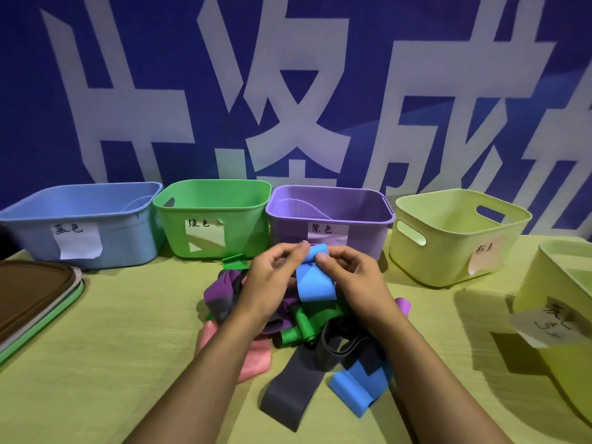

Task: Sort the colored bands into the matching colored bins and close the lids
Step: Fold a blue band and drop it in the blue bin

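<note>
A heap of coloured bands (298,328) lies mid-table: purple, green, pink, dark grey and blue ones. Above the heap, my left hand (272,277) and my right hand (352,277) both pinch the top edge of one blue band (315,278), which hangs down between them. Along the back stand the blue bin (32,232), the green bin (250,225), the purple bin (365,225) and a yellow-green bin (448,251), each open and bearing a paper label. My forearms hide part of the heap.
A second yellow-green bin (551,363) with a label sits at the right edge. A stack of lids (35,299), brown on top, lies at the left edge. A blue banner with white characters hangs behind the bins. The table has a yellow-green cloth (112,379).
</note>
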`<state>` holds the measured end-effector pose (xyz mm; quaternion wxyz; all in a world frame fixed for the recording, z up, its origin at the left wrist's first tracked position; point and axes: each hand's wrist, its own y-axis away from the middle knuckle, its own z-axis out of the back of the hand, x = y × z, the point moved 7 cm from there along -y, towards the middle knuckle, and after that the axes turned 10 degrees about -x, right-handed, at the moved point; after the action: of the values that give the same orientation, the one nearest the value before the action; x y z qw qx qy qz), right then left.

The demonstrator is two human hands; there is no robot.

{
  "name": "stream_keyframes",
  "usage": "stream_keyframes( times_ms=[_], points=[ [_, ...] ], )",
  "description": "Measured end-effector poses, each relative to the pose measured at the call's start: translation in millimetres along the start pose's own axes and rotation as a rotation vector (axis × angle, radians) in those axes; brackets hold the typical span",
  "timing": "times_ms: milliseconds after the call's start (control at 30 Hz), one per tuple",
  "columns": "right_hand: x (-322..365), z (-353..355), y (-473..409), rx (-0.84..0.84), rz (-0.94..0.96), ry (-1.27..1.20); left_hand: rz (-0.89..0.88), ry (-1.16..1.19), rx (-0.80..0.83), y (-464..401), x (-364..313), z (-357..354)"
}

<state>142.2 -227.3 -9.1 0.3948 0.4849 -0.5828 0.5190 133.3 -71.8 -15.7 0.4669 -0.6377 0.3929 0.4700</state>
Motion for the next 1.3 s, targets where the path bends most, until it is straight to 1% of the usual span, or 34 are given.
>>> stream_keyframes(
  times_ms=[133, 333, 533, 667, 800, 967, 1067, 1167, 1300],
  points=[
    [1, -3, 1, 0.023, 0.014, 0.003, 0.009, -0.059, -0.027, -1, 2, 2],
    [1, -3, 4, 0.038, -0.056, -0.019, -0.057, -0.026, -0.036, 1, -7, 1],
    [4, 2, 5, -0.064, -0.111, 0.019, -0.12, -0.011, 0.002, 1, -10, -1],
    [4, 4, 5, -0.101, -0.117, 0.046, -0.122, -0.03, 0.053, 3, -10, -5],
    [2, 7, 4, -0.128, -0.119, 0.043, -0.122, -0.03, 0.061, 4, -11, -5],
    [4, 5, 2, -0.094, -0.057, -0.005, -0.086, 0.006, 0.057, 5, -11, -6],
    [6, 0, 1, -0.054, -0.029, -0.03, 0.05, 0.1, 0.031, 7, -8, -7],
    [8, -2, 1, -0.021, 0.001, -0.05, 0.122, 0.062, 0.034, 9, -5, -8],
    [8, -3, 1, 0.001, 0.033, -0.071, 0.117, 0.018, 0.034, 10, -7, -8]
  ],
)
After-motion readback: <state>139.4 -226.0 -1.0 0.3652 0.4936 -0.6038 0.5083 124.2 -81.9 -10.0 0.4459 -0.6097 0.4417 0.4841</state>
